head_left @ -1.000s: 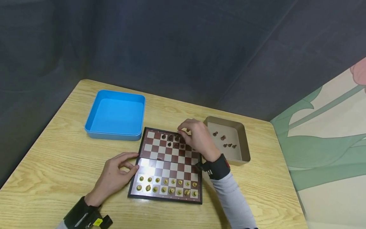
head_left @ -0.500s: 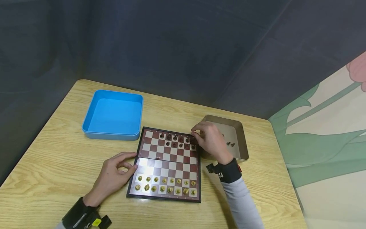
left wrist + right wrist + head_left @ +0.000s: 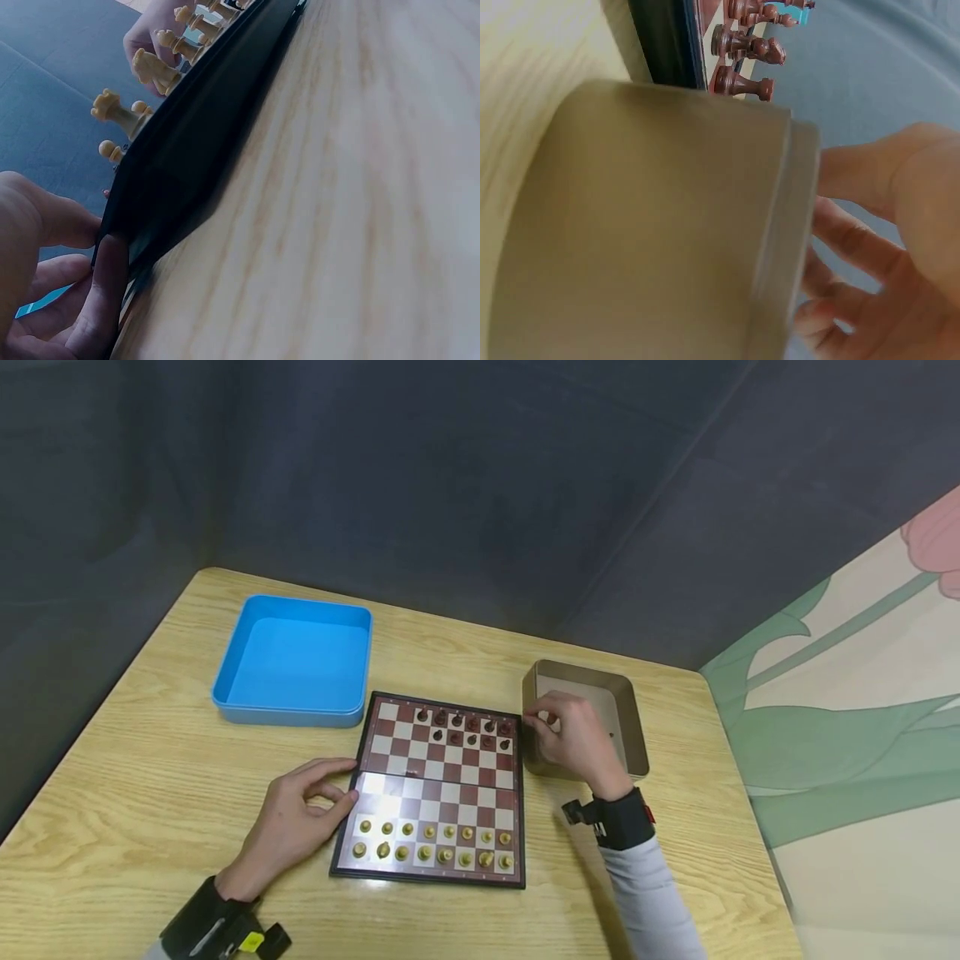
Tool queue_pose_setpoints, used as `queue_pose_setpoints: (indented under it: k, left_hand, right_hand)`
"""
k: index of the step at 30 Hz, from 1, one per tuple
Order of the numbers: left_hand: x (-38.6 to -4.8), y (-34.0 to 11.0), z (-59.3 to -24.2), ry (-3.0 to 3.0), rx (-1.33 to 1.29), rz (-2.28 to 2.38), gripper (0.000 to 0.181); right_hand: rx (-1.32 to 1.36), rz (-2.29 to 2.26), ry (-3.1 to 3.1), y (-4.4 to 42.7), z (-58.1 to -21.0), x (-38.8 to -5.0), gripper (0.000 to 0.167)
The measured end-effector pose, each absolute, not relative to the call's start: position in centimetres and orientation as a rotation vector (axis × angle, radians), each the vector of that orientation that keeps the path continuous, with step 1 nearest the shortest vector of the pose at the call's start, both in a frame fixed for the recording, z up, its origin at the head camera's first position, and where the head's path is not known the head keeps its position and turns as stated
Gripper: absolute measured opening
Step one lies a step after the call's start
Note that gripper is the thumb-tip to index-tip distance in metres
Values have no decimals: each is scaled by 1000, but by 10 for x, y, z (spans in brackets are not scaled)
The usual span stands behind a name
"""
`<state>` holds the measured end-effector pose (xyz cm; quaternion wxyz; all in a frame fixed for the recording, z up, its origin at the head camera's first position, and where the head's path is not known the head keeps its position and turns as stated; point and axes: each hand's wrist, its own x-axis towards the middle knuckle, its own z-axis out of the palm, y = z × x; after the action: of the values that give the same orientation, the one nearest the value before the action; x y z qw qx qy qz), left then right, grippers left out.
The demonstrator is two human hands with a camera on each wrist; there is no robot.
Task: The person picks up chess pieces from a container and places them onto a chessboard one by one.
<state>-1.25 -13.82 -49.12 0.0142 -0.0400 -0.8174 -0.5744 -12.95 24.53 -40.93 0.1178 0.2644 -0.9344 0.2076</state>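
Thumb and fingertips of the left hand [image 3: 288, 822] rest on the left edge of the chessboard [image 3: 442, 791]; the left wrist view shows this hand [image 3: 56, 300] touching the board's black side [image 3: 180, 150]. Light pieces [image 3: 446, 855] stand in two rows on the near side, and dark pieces [image 3: 457, 720] in two partial rows on the far side. Over the tan tin [image 3: 637, 735], the right hand [image 3: 581, 743] reaches in, fingertips by its left rim. A reddish piece [image 3: 552, 718] shows beside its fingers. In the right wrist view, the tin's wall [image 3: 645, 225] partly hides the hand [image 3: 907, 232].
A blue tray [image 3: 300, 664] sits at the back left of the wooden table [image 3: 135, 760]. Dark cloth [image 3: 450, 510] hangs behind the table, and a panel with a flower pattern [image 3: 862, 735] stands on the right.
From the board's far edge, the right hand has moved right to the tin. More dark pieces stand at the board's far right, including one at the corner. The left hand remains at the board's edge.
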Motion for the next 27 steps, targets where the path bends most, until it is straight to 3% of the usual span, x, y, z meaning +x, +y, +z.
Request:
queue_pose_setpoints:
  k: [27]
  left_hand:
    - [-13,-140,-491,-2582,-122,-1740,44]
  right_hand:
    - [573,541,-2712,304,-419,-134,12]
